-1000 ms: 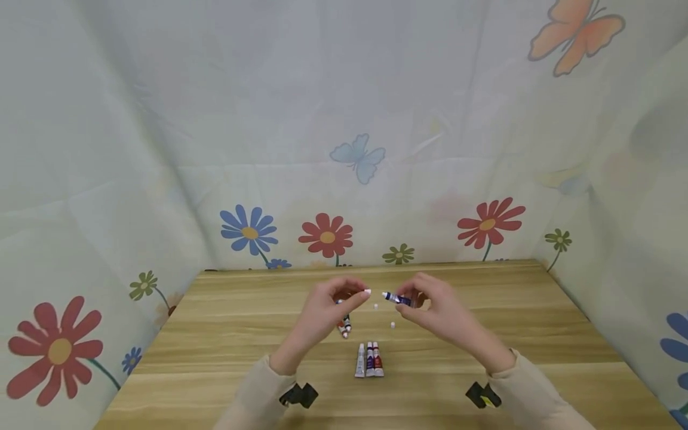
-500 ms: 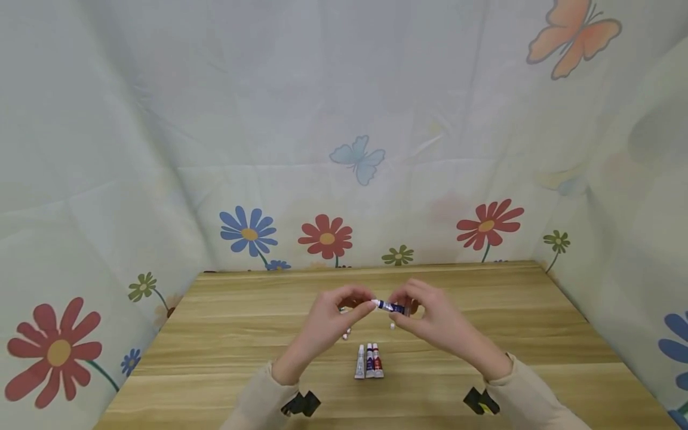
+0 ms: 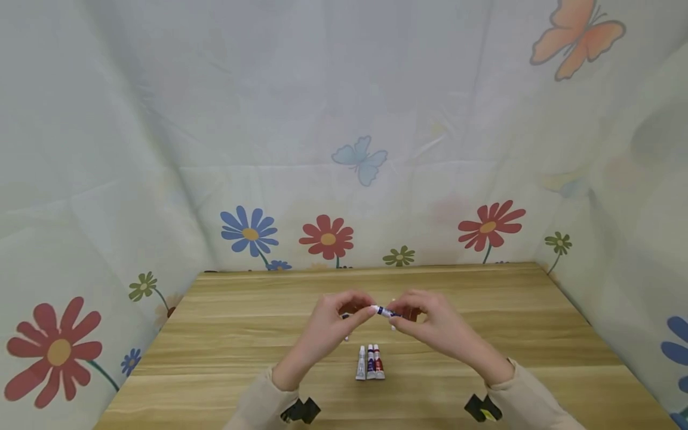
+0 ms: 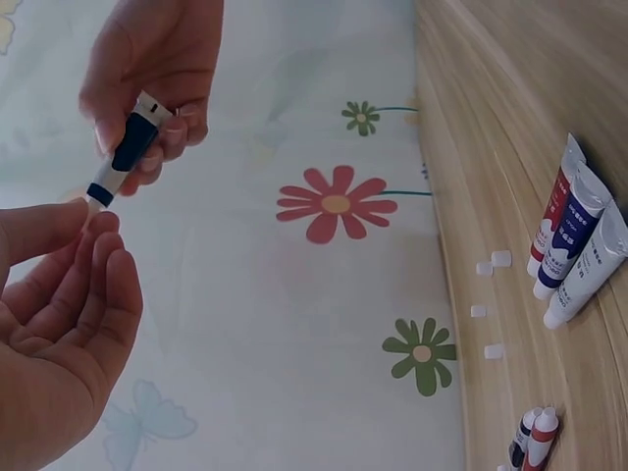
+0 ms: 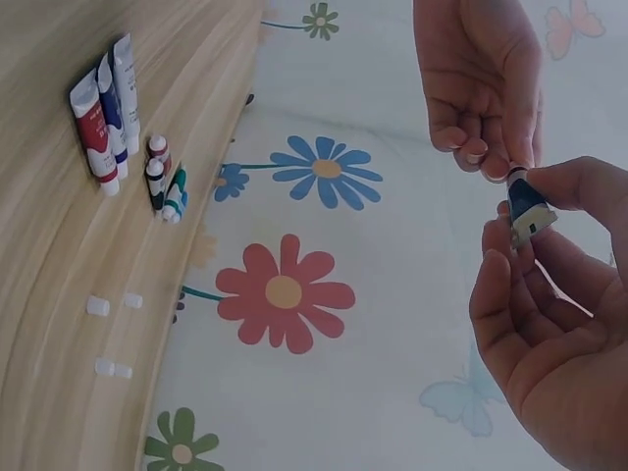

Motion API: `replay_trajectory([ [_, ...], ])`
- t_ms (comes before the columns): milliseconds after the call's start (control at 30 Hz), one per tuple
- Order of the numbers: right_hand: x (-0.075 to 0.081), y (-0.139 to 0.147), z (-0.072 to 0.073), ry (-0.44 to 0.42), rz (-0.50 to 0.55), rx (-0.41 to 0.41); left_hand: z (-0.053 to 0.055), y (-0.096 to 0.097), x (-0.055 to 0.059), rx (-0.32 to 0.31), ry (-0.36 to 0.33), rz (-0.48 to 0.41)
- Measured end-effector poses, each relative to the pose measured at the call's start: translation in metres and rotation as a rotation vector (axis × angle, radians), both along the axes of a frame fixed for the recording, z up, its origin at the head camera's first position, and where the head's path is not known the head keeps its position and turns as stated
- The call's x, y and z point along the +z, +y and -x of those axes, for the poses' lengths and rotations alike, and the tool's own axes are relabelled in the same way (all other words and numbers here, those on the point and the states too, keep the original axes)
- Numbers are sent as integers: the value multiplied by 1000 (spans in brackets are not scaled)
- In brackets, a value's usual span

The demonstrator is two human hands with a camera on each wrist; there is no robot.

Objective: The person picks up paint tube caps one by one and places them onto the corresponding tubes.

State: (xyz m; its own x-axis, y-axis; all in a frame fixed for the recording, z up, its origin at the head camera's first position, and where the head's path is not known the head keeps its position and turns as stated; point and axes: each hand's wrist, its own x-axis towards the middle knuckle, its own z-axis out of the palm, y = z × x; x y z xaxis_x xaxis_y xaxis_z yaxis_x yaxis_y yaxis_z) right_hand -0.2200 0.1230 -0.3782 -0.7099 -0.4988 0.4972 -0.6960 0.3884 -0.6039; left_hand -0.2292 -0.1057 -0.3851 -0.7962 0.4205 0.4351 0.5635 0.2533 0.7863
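Above the table, my right hand pinches a small dark-blue paint tube between thumb and fingers, its nozzle end pointing left. My left hand pinches a small white cap at that nozzle end, and the fingertips partly hide it. In the right wrist view the tube's flat crimped end faces the camera. Closer to me on the table lie three paint tubes side by side: white, blue-purple and red.
Several loose white caps lie on the wooden table beyond the row. More small tubes, one red and one green, lie together, mostly hidden by my left hand in the head view. Flowered cloth stands behind.
The cap in my left hand was apart from the tube a second ago; now it meets the tube's nozzle end. Both hands have come together and sunk slightly.
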Motion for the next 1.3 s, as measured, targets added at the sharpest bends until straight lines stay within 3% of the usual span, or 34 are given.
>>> replay_trajectory([
  [133,0,1,-1,-109,26,22,-7,1,7,-3,4,7],
  [300,4,3,-2,-218,61,35,-20,4,24,-47,68,-8],
  [600,5,3,-4,-358,131,86,-24,3,28,-69,186,-6],
  [700,5,3,-6,-411,147,95,-19,2,21,-86,201,-15],
  [933,1,2,-10,-493,192,125,-10,-3,1,-114,140,-37],
  [1167,-3,3,-14,-501,213,138,-13,-2,-2,-134,136,-68],
  [1300,-5,2,-15,-510,215,144,-20,-2,3,-141,160,-82],
])
